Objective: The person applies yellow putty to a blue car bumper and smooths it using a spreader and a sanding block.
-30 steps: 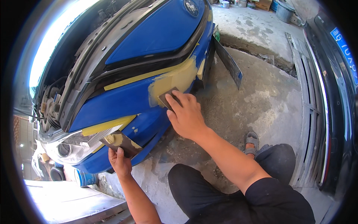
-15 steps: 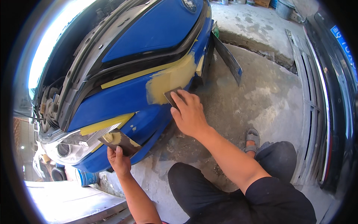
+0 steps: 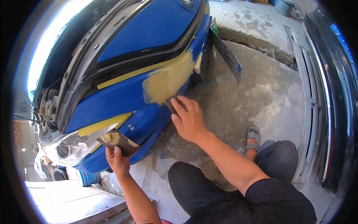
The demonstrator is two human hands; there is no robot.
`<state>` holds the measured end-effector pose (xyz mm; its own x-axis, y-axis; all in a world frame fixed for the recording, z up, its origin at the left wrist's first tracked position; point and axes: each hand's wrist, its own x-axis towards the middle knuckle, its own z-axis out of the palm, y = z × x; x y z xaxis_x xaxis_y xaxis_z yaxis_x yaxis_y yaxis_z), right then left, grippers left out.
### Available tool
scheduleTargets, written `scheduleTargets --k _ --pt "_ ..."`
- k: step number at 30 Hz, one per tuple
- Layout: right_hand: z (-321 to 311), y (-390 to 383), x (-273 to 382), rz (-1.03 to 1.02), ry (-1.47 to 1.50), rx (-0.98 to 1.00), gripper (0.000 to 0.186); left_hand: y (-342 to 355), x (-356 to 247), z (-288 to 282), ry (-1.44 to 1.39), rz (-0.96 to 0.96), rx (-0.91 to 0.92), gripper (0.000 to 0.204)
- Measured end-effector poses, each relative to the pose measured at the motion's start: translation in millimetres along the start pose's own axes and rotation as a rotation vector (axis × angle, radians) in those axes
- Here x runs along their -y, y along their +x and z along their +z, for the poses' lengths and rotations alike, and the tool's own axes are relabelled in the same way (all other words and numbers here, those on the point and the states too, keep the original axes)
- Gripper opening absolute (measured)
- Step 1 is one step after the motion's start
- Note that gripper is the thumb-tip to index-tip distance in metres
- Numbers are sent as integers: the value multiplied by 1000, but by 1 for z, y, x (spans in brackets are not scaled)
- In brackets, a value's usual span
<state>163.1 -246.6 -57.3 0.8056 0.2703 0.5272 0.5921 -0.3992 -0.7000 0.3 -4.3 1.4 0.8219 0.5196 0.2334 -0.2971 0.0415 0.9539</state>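
Note:
A blue car bumper (image 3: 112,100) carries a broad patch of pale yellow body filler (image 3: 166,83). My right hand (image 3: 189,118) grips a dark flat spreader (image 3: 170,104), held at the lower edge of that patch; whether its edge touches the bumper I cannot tell. My left hand (image 3: 118,161) pinches the corner of a dark square filler plate (image 3: 125,146) in front of the headlight (image 3: 64,150). A lump of yellow filler (image 3: 109,138) sits on the plate, with more smeared along its edge. Yellow masking tape (image 3: 106,125) borders the headlight, and another strip (image 3: 130,74) runs above the patch.
A loose dark trim panel (image 3: 226,55) sticks out from the bumper's far side. At right stand a metal grating (image 3: 306,104) and a dark car (image 3: 337,86). A concrete step (image 3: 257,26) lies beyond, and a blue bucket (image 3: 88,178) is at lower left.
My right hand and its spreader have shifted slightly down relative to the filler patch. My left hand still holds the plate in nearly the same place. The view has shifted a little.

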Motion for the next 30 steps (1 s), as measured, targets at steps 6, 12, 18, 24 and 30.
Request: scheduleTargets --k 6,12,18,24,30 --pt "16 3 11 26 -14 50 48 1 2 2 1 -2 -7 41" --pt "19 -26 7 -25 28 144 51 1 1 8 -13 11 -30 40" --pt "-40 -15 22 54 738 295 47 -21 6 70 -107 -93 -120 42" --pt "-47 -22 8 -237 667 424 36 -34 -3 127 -268 -148 -156 43" --pt "-9 24 -14 79 162 23 53 -16 -9 79 -140 -8 -102 42"
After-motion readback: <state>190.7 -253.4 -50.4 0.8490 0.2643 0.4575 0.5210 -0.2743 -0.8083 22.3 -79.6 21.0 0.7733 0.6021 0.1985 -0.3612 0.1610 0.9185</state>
